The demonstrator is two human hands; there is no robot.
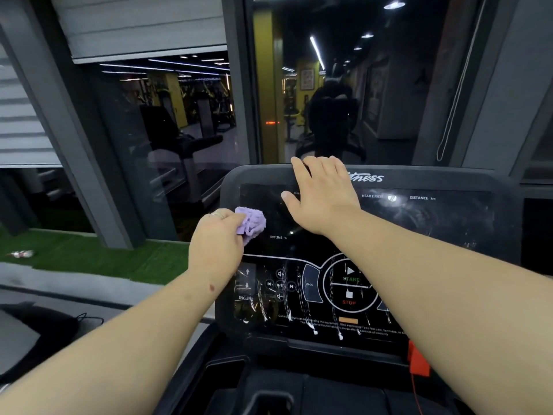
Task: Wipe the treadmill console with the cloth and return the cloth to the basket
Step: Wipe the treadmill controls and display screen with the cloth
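Left hand of ours grips bunched lilac cloth on black glossy treadmill console; right hand flat, steadying. Streaks remain; basket unseen.

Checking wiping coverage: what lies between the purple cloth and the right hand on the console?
Head view: only bare dark display glass separates the cloth from the right hand; nothing else lies there.

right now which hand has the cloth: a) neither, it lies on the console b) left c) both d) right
b: the left hand grips the bunched purple cloth against the console screen, while the right hand rests open on the console's top edge.
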